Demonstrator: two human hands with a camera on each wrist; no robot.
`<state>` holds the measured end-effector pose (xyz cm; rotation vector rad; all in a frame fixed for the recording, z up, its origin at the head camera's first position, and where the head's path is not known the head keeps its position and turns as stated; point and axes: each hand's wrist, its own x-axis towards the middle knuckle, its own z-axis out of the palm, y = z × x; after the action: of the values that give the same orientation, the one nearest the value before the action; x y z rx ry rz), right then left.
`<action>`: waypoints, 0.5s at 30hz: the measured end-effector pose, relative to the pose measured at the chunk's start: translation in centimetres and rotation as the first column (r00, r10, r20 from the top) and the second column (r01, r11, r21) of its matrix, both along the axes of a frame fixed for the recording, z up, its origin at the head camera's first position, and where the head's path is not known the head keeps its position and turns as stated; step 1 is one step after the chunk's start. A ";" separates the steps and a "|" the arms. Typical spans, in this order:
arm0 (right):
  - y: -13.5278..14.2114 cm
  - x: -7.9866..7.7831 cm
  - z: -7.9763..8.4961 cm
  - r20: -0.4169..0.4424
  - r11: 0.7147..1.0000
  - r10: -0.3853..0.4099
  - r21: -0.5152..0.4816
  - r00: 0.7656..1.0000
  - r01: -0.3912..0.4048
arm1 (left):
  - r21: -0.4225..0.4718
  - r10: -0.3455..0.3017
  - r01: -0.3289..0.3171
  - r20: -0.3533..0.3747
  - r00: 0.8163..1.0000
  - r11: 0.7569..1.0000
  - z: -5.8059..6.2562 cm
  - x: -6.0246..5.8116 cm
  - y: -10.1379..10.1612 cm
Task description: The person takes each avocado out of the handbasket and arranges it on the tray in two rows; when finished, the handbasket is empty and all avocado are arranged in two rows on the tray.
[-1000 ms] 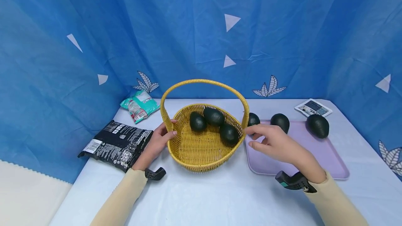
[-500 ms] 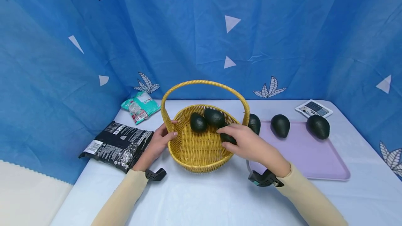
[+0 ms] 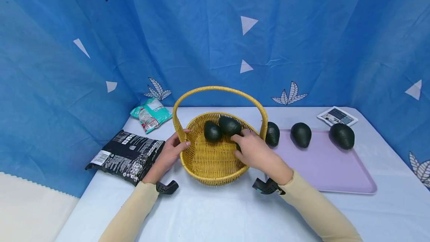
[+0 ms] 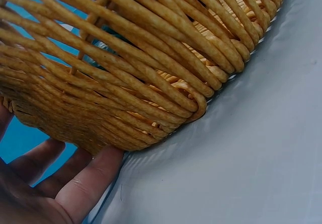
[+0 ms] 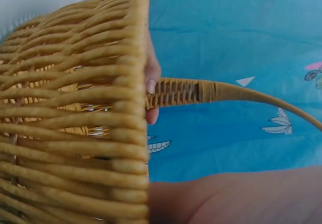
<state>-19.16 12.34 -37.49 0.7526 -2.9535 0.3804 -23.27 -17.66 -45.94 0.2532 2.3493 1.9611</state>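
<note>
In the head view a yellow wicker basket [image 3: 215, 179] with a tall arched handle stands on the table. My left hand [image 3: 171, 149] holds its left rim by the foot of the handle; the left wrist view shows the thumb and fingers of that hand [image 4: 83, 186] at the weave. Two dark green avocados, one on the left [image 3: 212, 132] and one farther back [image 3: 230, 125], lie inside. My right hand [image 3: 255, 151] reaches over the right rim and grips a third avocado [image 3: 238, 147], mostly hidden beneath its fingers. In the right wrist view, basket weave hides these fingers.
Right of the basket is a lilac tray [image 3: 329, 167]. Avocados lie along its back edge: one beside the basket [image 3: 272, 134], one mid-edge [image 3: 301, 135], one at right [image 3: 342, 136]. A white packet [image 3: 337, 116] lies behind. At left are black [image 3: 125, 156] and teal [image 3: 152, 114] packages.
My right hand has come left from above the tray's side, over the rim and down onto the right-hand avocado in the basket. The left hand keeps its hold on the rim.
</note>
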 end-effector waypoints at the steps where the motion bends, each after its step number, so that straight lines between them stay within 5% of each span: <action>1: -0.1 -0.1 0.0 0.008 1.000 -0.011 0.008 1.000 0.011 | 0.001 -0.002 0.002 -0.001 1.000 1.000 0.0 0.0 0.0; 15: -0.2 -1.5 -1.2 0.057 0.999 -0.011 0.045 0.998 0.008 | 0.013 -0.014 0.014 -0.022 1.000 1.000 0.1 0.2 0.0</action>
<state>-20.61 12.14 -38.64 0.7442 -3.0277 0.3425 -23.12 -17.67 -45.82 0.2929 2.3423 1.9776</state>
